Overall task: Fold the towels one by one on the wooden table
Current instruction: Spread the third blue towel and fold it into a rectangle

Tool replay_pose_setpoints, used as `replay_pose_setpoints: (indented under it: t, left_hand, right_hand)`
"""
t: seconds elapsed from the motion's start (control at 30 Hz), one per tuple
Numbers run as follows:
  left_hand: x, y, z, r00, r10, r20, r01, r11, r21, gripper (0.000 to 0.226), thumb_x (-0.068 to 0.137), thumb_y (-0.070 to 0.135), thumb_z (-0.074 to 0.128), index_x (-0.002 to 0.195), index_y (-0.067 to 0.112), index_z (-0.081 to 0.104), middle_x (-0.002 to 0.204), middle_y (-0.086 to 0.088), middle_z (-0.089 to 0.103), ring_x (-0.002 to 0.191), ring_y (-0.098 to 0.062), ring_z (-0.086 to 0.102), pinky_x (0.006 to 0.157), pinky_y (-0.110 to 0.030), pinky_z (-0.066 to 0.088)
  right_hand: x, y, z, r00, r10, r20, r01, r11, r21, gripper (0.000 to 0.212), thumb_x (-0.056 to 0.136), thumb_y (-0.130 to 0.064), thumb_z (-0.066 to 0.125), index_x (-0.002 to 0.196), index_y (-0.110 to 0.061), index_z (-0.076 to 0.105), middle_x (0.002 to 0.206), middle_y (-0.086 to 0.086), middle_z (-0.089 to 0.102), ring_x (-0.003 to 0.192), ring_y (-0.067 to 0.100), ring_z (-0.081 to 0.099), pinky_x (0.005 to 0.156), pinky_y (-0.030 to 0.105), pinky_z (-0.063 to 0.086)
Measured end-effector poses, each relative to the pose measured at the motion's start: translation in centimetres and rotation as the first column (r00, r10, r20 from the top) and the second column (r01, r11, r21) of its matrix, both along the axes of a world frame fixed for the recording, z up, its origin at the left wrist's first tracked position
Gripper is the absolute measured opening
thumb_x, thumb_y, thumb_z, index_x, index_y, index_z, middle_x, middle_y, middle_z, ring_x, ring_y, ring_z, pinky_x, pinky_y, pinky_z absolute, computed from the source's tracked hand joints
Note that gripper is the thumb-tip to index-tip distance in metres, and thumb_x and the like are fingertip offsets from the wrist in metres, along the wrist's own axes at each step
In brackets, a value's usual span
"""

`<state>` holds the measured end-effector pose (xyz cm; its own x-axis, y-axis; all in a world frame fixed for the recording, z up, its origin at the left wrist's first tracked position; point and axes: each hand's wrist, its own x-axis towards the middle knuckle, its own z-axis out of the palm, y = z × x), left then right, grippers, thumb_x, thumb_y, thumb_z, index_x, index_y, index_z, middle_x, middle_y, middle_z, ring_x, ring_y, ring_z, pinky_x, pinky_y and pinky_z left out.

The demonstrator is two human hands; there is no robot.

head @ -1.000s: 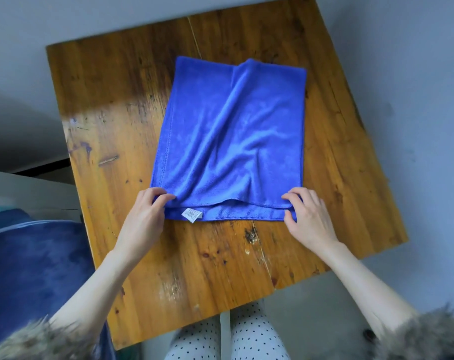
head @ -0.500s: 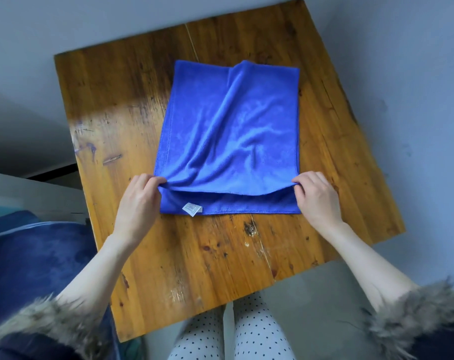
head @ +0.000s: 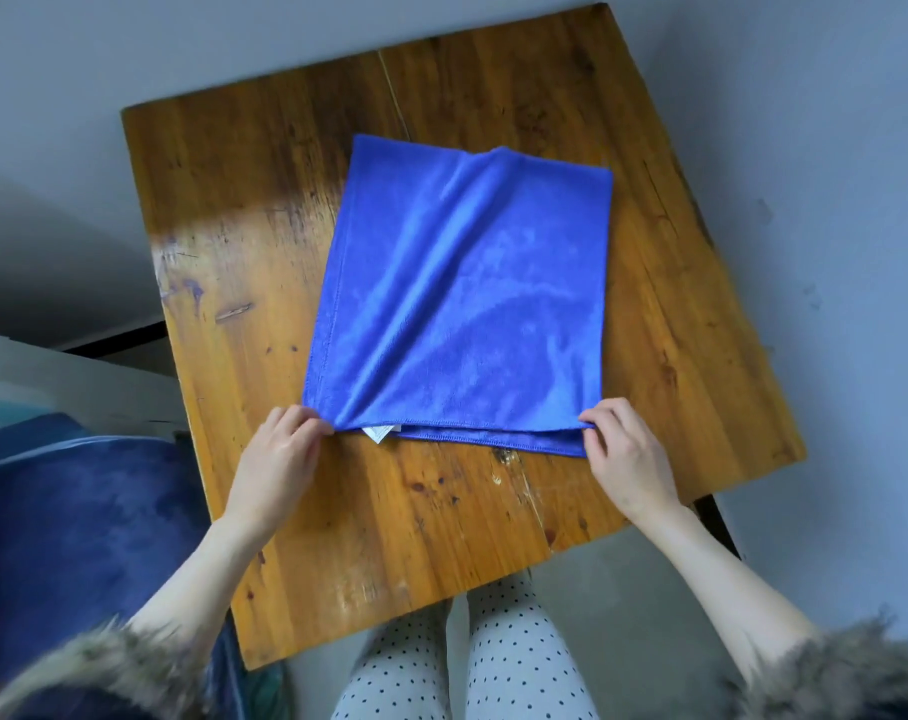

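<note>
Lying folded on the wooden surface (head: pixel 264 210), the blue towel (head: pixel 467 304) shows diagonal creases. Left hand (head: pixel 277 462) pinches its near-left corner; right hand (head: pixel 631 459) pinches the near-right corner. A white label (head: pixel 378 432) protrudes between layers.

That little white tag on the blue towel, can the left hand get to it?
Probably yes. The white tag pokes out from under the blue towel right beside the left hand, which pinches the towel's near corner. Nothing lies between them, though the hand would need to let go first.
</note>
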<state>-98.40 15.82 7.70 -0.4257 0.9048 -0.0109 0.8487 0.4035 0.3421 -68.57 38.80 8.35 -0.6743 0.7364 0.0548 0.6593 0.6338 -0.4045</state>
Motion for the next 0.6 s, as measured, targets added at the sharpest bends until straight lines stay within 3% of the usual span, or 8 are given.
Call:
replay_pose_setpoints:
  t: [0.07, 0.27, 0.5, 0.6]
  left_hand:
    - [-0.1, 0.0, 0.0, 1.000, -0.001, 0.027, 0.002, 0.998, -0.060, 0.017, 0.082, -0.003, 0.063, 0.097, 0.004, 0.064, 0.095, -0.011, 0.060, 0.086, -0.031, 0.054, 0.064, -0.041, 0.051]
    - [-1.2, 0.1, -0.1, 0.998, -0.053, 0.031, 0.055, 0.996, -0.076, 0.017, 0.085, 0.001, 0.061, 0.102, 0.003, 0.062, 0.097, -0.012, 0.057, 0.086, -0.029, 0.051, 0.066, -0.040, 0.051]
    - [-1.7, 0.3, -0.2, 0.998, -0.052, -0.027, 0.051, 0.998, -0.033, 0.014, 0.085, 0.001, 0.060, 0.099, 0.000, 0.065, 0.100, -0.015, 0.060, 0.086, -0.031, 0.052, 0.073, -0.039, 0.048]
    - [-1.7, 0.6, -0.3, 0.999, -0.039, -0.024, 0.038, 0.999, -0.031, 0.014, 0.084, 0.001, 0.062, 0.098, -0.002, 0.064, 0.097, -0.016, 0.060, 0.084, -0.032, 0.054, 0.072, -0.041, 0.050]
  right_hand:
    - [0.3, -0.6, -0.7, 0.999, 0.029, 0.039, -0.027, 0.998, -0.049, 0.008, 0.083, -0.005, 0.062, 0.091, -0.003, 0.063, 0.093, 0.007, 0.057, 0.084, 0.022, 0.059, 0.064, 0.032, 0.052]
    - [1.4, -1.2, -1.3, 0.991, 0.091, 0.095, -0.082, 0.992, -0.094, 0.029, 0.073, -0.006, 0.075, 0.098, -0.001, 0.063, 0.101, 0.009, 0.055, 0.094, 0.016, 0.047, 0.074, 0.032, 0.051]
    - [1.4, -1.0, -2.1, 0.980, 0.134, 0.146, -0.143, 0.988, 0.057, 0.017, 0.078, 0.005, 0.067, 0.094, 0.002, 0.061, 0.095, 0.014, 0.056, 0.083, 0.028, 0.055, 0.066, 0.035, 0.054]
    - [0.9, -1.1, -2.3, 0.972, 0.104, 0.211, -0.142, 0.975, 0.174, 0.009, 0.086, -0.001, 0.052, 0.092, -0.002, 0.058, 0.091, 0.014, 0.057, 0.077, 0.029, 0.055, 0.060, 0.039, 0.049]
